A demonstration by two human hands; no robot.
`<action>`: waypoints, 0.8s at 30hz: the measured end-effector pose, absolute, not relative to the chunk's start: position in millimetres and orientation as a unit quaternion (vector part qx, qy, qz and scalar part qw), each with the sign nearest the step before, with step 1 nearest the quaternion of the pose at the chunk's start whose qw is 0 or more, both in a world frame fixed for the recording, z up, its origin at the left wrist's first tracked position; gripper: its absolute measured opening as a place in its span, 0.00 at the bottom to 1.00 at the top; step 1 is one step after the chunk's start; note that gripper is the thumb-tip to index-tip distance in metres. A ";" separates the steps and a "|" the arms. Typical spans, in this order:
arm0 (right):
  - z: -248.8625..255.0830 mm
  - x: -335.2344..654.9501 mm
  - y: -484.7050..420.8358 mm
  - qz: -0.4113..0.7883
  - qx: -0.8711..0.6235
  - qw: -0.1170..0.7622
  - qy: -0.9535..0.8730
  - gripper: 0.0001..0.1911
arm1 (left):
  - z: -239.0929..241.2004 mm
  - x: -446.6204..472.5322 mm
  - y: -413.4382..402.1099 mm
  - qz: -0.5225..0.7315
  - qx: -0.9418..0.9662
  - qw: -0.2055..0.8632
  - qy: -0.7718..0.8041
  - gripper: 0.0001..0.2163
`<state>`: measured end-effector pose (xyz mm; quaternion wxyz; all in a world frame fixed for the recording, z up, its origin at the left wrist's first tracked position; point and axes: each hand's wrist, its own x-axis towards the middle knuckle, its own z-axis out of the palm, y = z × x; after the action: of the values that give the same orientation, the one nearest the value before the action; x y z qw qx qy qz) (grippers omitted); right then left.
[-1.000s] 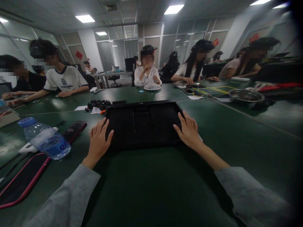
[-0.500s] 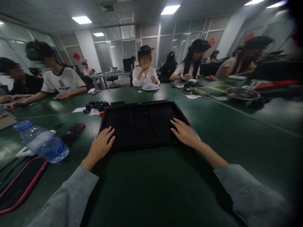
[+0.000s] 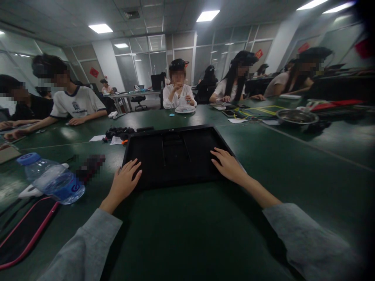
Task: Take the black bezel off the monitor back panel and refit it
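A flat black monitor panel (image 3: 175, 152) lies face down on the green table (image 3: 187, 234) in front of me. My left hand (image 3: 124, 182) rests flat on its near left corner with the fingers spread. My right hand (image 3: 228, 166) lies flat on its near right corner, fingers stretched forward. Neither hand holds anything. Both arms wear grey sleeves.
A water bottle (image 3: 49, 177) lies on its side at the left, beside a black case with a pink edge (image 3: 23, 230). Small black parts and papers (image 3: 117, 134) sit beyond the panel. A metal bowl (image 3: 295, 116) stands far right. Several people sit around the table.
My hands have slid slightly toward the panel's near corners and the view has shifted a little; the panel stays flat on the table.
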<state>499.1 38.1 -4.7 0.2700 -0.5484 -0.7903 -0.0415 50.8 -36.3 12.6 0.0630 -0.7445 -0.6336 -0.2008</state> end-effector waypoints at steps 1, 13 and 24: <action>0.8 502.1 37.9 -0.057 -0.544 0.296 -0.783 0.23 | 14.5 51.3 -37.6 -0.221 -0.732 0.078 -0.640 0.19; -20.7 562.6 76.7 -0.022 -0.629 0.396 -0.669 0.34 | 4.5 18.5 -18.7 -0.183 -0.595 -0.015 -0.782 0.29; -33.0 568.6 81.3 0.170 -0.562 0.413 -0.696 0.28 | 15.1 7.1 -13.2 -0.234 -0.565 -0.147 -0.778 0.26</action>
<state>568.6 81.3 -33.0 0.4131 -0.5623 -0.6959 0.1701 7.1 -13.2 15.1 -0.1469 -0.5651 -0.7775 -0.2336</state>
